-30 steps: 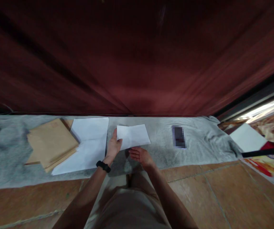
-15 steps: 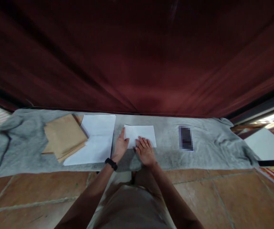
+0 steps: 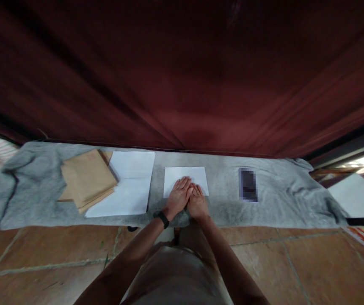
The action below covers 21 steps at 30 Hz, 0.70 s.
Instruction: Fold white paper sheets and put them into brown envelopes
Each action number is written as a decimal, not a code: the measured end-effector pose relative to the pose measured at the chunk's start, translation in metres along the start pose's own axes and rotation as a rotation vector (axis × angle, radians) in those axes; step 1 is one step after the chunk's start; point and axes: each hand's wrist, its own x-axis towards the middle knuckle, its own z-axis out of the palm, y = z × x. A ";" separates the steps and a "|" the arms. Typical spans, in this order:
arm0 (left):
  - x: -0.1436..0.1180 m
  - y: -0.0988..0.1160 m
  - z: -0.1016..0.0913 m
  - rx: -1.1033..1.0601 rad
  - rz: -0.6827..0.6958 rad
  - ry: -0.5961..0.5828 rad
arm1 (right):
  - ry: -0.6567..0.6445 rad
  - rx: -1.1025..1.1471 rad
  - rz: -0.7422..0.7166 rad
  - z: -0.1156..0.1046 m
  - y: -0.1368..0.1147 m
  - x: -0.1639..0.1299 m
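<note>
Your left hand (image 3: 178,196) and right hand (image 3: 197,202) press flat, fingers open, on the folded white sheet (image 3: 185,177), brown envelopes (image 3: 86,178) and phone (image 3: 248,184) lying clear on either side.

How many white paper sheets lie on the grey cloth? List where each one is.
2: a folded sheet under the left hand and right hand, and a larger sheet beside the brown envelopes; more may lie underneath.
</note>
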 end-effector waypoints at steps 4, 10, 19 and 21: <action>0.009 -0.001 -0.001 0.072 0.005 -0.039 | 0.015 0.013 -0.047 -0.001 0.004 -0.005; 0.026 -0.017 -0.007 0.168 -0.008 -0.062 | 0.057 0.079 -0.091 -0.009 0.000 -0.008; 0.049 -0.028 -0.006 0.212 -0.044 -0.091 | 0.072 0.136 -0.101 -0.014 -0.003 -0.012; 0.048 -0.027 -0.007 0.211 -0.049 -0.091 | 0.073 0.149 -0.097 -0.015 -0.003 -0.012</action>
